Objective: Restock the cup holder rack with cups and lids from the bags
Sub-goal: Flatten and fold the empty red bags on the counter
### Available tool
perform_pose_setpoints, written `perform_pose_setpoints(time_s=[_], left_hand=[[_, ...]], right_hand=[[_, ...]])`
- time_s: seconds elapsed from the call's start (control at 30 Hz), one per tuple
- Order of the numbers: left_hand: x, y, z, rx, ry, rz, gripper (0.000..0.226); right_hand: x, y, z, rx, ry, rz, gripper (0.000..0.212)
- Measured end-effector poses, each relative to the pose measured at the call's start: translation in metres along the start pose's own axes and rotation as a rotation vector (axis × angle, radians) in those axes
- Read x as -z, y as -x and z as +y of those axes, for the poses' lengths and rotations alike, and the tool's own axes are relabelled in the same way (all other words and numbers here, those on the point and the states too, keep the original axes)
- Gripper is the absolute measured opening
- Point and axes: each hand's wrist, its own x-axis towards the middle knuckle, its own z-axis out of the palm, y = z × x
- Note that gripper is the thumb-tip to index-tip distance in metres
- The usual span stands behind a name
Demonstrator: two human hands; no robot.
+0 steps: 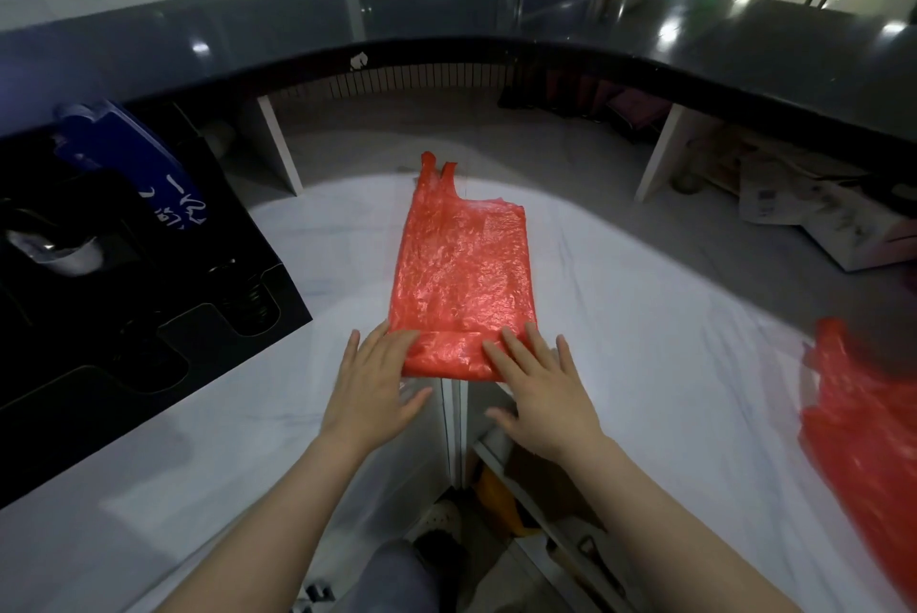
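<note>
Both the left hand (369, 381) and right hand (538, 384) press flat, fingers straight, on the folded near edge of the empty red bag (461, 265), lying flattened on the white counter (645, 314) beside the black cup rack (99, 294), apparently creasing it.

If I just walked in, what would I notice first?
The flat red bag in the middle of the white table, with the left hand and right hand pressing on its folded near edge. Next, another red bag at the table's right edge, and the black rack on the left.
</note>
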Motion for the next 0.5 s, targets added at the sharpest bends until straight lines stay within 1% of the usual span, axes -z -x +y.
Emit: perform_pose_setpoints(time_s=[0.07, 0.13, 0.2, 0.3, 0.37, 0.4, 0.47, 0.5], left_hand=[[0.001, 0.000, 0.000, -0.020, -0.024, 0.029, 0.065], [0.002, -0.001, -0.001, -0.020, -0.007, 0.047, 0.056], [0.006, -0.003, -0.002, 0.029, 0.091, 0.047, 0.045], [0.011, -0.004, -0.003, 0.140, 0.306, 0.066, 0.024], [0.012, -0.004, -0.004, 0.236, 0.395, 0.082, 0.024], [0.012, -0.004, -0.004, 0.297, 0.434, 0.092, 0.023], [0.011, -0.006, -0.005, 0.409, 0.474, 0.106, 0.020], [0.010, -0.006, -0.005, 0.440, 0.480, 0.101, 0.023]], right_hand=[[0.002, 0.001, 0.000, -0.059, -0.071, 0.079, 0.073], [0.003, 0.003, 0.001, -0.119, -0.178, 0.200, 0.061], [0.005, 0.004, 0.003, -0.182, -0.291, 0.267, 0.049], [0.009, 0.005, 0.009, -0.288, -0.537, 0.362, 0.027], [0.011, 0.006, 0.011, -0.358, -0.643, 0.426, 0.017], [0.011, 0.006, 0.010, -0.398, -0.664, 0.430, 0.013], [0.008, 0.004, 0.009, -0.465, -0.675, 0.404, 0.017], [0.006, 0.003, 0.009, -0.488, -0.668, 0.389, 0.019]])
